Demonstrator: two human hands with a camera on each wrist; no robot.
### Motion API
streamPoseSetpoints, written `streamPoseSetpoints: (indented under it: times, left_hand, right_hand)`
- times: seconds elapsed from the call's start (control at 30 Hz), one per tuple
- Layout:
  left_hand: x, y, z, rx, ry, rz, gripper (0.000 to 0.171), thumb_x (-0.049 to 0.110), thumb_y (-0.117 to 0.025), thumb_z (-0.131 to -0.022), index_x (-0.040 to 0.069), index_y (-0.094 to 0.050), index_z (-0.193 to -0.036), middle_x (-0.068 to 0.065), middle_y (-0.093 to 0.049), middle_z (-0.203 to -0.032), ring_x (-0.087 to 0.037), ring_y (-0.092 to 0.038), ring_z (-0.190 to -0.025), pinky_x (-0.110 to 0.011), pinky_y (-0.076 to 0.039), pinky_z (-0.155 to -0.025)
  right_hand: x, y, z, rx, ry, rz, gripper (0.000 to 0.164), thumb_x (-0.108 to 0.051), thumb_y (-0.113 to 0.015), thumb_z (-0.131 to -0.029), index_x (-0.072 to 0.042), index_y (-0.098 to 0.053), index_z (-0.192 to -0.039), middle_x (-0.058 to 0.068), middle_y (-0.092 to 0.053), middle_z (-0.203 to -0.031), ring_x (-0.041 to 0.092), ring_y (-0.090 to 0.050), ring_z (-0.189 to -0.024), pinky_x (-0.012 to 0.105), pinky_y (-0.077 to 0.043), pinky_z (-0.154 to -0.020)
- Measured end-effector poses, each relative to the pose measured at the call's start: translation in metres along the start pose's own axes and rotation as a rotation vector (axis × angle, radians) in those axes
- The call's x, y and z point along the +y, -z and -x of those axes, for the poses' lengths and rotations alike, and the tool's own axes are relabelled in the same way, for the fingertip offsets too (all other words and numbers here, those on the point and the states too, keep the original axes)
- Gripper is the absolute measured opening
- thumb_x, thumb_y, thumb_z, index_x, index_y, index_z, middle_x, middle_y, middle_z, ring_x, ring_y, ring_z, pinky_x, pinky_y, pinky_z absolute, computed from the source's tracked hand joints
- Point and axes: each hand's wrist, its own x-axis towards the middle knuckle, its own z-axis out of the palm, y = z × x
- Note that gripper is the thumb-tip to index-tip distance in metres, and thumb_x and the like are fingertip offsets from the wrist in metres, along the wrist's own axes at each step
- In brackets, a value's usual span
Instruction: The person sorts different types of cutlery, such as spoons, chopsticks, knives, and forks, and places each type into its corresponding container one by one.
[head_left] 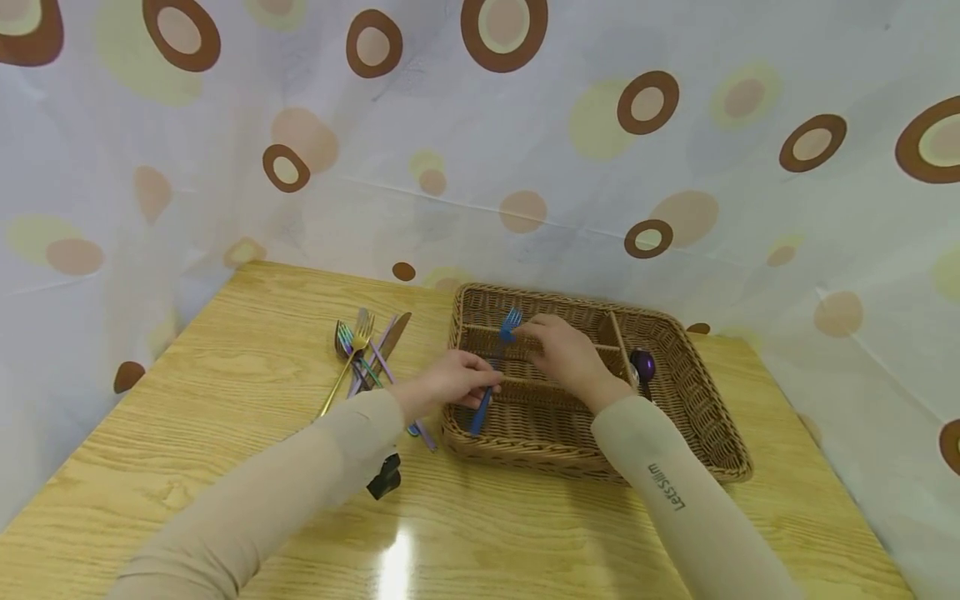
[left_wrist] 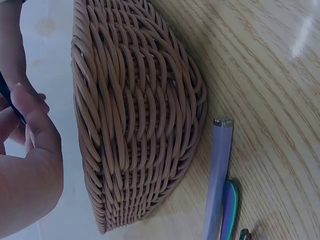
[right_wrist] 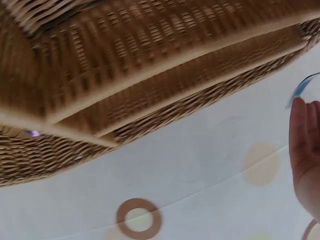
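A blue fork (head_left: 482, 414) is held over the left part of a brown wicker basket (head_left: 525, 454), its tines pointing away from me. My left hand (head_left: 453, 379) pinches its handle between thumb and fingers; the lower end sticks out below the hand. At the neck, just below the tines, are the fingertips of my right hand (head_left: 566, 350); they appear to pinch it, though the thumb's contact is hidden. Blue metal also shows by the fingertips in the right wrist view. The basket has wicker dividers (head_left: 540, 392) forming several compartments.
A purple spoon (head_left: 643, 364) lies in the basket's right compartment, partly hidden by my right arm. Left of the basket is a loose pile of cutlery with a gold fork (head_left: 362, 332), a dark-bladed knife (head_left: 396, 333) and several coloured pieces. A patterned curtain (head_left: 480, 167) hangs behind the wooden table (head_left: 225, 400).
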Motion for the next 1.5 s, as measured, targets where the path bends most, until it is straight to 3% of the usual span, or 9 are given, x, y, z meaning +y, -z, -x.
streamPoseSetpoints:
  times: [0.27, 0.37, 0.53, 0.73, 0.93, 1.1, 1.3, 1.37, 1.5]
  left_hand:
    - [0.001, -0.002, 0.002, -0.037, -0.021, -0.045, 0.023, 0.021, -0.055, -0.095, 0.001, -0.064, -0.103, -0.006, -0.066, -0.091, -0.005, -0.052, -0.062, -0.018, -0.048, -0.06]
    - [0.0, 0.0, 0.002, -0.036, -0.022, -0.049, 0.023, 0.022, -0.054, -0.095, 0.003, -0.064, -0.103, -0.009, -0.067, -0.097, -0.006, -0.052, -0.064, -0.018, -0.047, -0.061]
    - [-0.004, 0.007, 0.002, -0.028, -0.022, -0.009, 0.03, 0.023, -0.049, -0.097, 0.001, -0.063, -0.111, 0.0, -0.063, -0.082, -0.006, -0.054, -0.064, -0.018, -0.046, -0.059]
    - [-0.013, 0.028, 0.006, 0.025, -0.025, 0.043, 0.036, 0.021, -0.041, -0.1, -0.006, -0.057, -0.118, 0.005, -0.057, -0.074, -0.002, -0.051, -0.056, -0.014, -0.045, -0.055]
    - [-0.032, 0.065, 0.016, 0.156, -0.017, -0.106, 0.036, 0.022, -0.04, -0.1, -0.005, -0.055, -0.119, -0.001, -0.059, -0.088, -0.007, -0.052, -0.067, -0.022, -0.048, -0.065]
    - [-0.051, 0.093, 0.03, 0.263, 0.02, -0.203, 0.03, 0.018, -0.044, -0.097, -0.007, -0.058, -0.106, -0.006, -0.062, -0.086, -0.008, -0.054, -0.064, -0.02, -0.045, -0.058]
    - [-0.057, 0.104, 0.05, 0.322, -0.003, -0.374, 0.029, 0.013, -0.046, -0.095, 0.007, -0.045, -0.067, 0.0, -0.046, -0.06, -0.009, -0.039, -0.053, -0.022, -0.036, -0.054]
    - [-0.058, 0.107, 0.054, 0.341, -0.004, -0.438, 0.035, 0.013, -0.046, -0.093, 0.013, -0.035, -0.06, 0.005, -0.033, -0.052, -0.008, -0.029, -0.048, -0.021, -0.028, -0.049]
    - [-0.063, 0.114, 0.057, 0.368, 0.042, -0.545, 0.037, 0.018, -0.047, -0.09, 0.017, -0.032, -0.056, 0.006, -0.028, -0.05, -0.007, -0.024, -0.046, -0.02, -0.023, -0.045]
  right_hand:
    - [-0.016, -0.001, 0.0, -0.028, 0.171, -0.034, 0.019, -0.003, -0.065, -0.085, -0.009, -0.07, -0.102, 0.007, -0.063, -0.11, 0.026, -0.061, -0.105, 0.036, -0.052, -0.084]
    - [-0.018, 0.002, -0.002, -0.047, 0.167, -0.048, 0.016, -0.003, -0.062, -0.087, -0.007, -0.07, -0.101, 0.007, -0.065, -0.105, 0.024, -0.063, -0.099, 0.034, -0.053, -0.082]
    - [-0.015, 0.004, -0.003, -0.046, 0.113, -0.049, 0.016, -0.004, -0.062, -0.088, -0.007, -0.07, -0.101, 0.006, -0.065, -0.102, 0.023, -0.064, -0.094, 0.034, -0.052, -0.082]
    - [-0.002, 0.005, -0.007, -0.03, 0.064, -0.037, 0.012, -0.008, -0.063, -0.088, -0.009, -0.071, -0.097, 0.005, -0.066, -0.097, 0.023, -0.064, -0.091, 0.036, -0.052, -0.081]
    - [0.011, 0.009, -0.012, -0.064, -0.06, -0.027, 0.012, -0.008, -0.063, -0.088, -0.007, -0.071, -0.097, 0.011, -0.067, -0.101, 0.026, -0.064, -0.09, 0.038, -0.053, -0.077]
    - [0.02, 0.009, -0.027, -0.084, -0.145, -0.024, 0.013, -0.006, -0.06, -0.09, -0.003, -0.07, -0.097, 0.015, -0.067, -0.1, 0.027, -0.064, -0.087, 0.039, -0.053, -0.074]
    - [0.032, 0.003, -0.047, -0.112, -0.309, -0.026, 0.021, -0.003, -0.053, -0.093, -0.003, -0.068, -0.107, 0.017, -0.065, -0.11, 0.03, -0.064, -0.094, 0.04, -0.053, -0.076]
    - [0.037, 0.0, -0.052, -0.124, -0.371, -0.017, 0.022, -0.002, -0.052, -0.093, -0.005, -0.067, -0.108, 0.017, -0.064, -0.112, 0.03, -0.063, -0.096, 0.041, -0.053, -0.076]
    - [0.047, -0.005, -0.06, -0.141, -0.444, 0.023, 0.022, -0.001, -0.051, -0.093, -0.006, -0.067, -0.108, 0.016, -0.063, -0.114, 0.03, -0.062, -0.098, 0.042, -0.054, -0.077]
